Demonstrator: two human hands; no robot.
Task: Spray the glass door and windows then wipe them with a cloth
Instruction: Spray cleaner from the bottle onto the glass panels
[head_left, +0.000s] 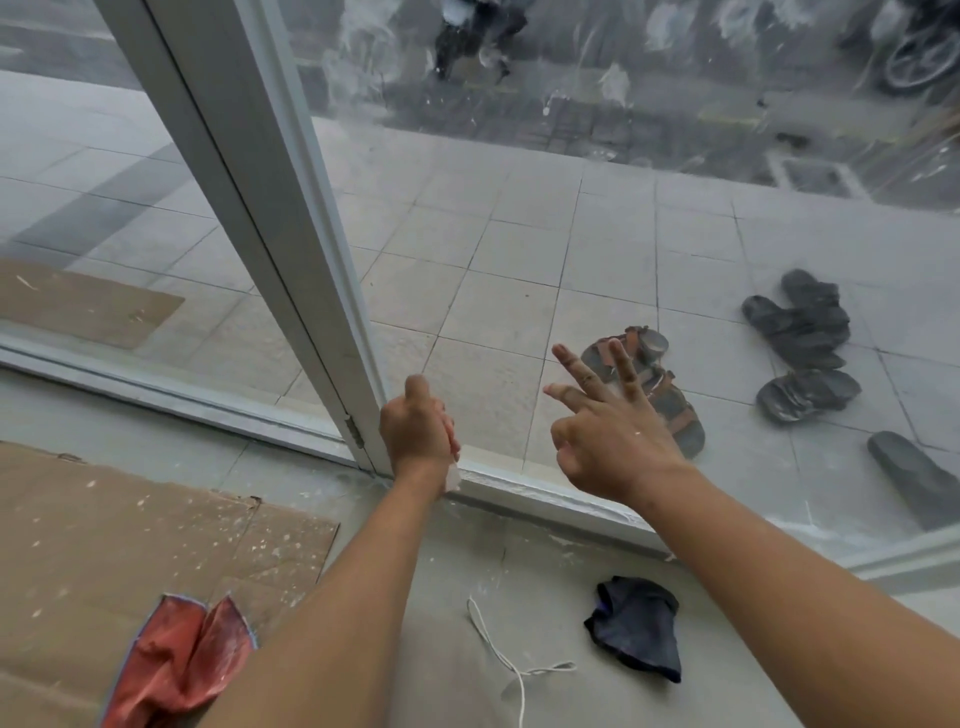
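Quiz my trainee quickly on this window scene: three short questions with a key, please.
1. True or false: the dark cloth lies on the floor, touched by neither hand.
2. What lies on the cardboard? A) white cord B) red cloth C) sandals
3. Fill in: the ____ hand grips a small white thing by the window frame.
Key: 1 true; 2 B; 3 left hand, while the right hand is spread open.

Smeared, streaky glass pane (519, 234) stands upright at 12 o'clock; a crumpled dark cloth (636, 626) lies on the floor at 5 o'clock.
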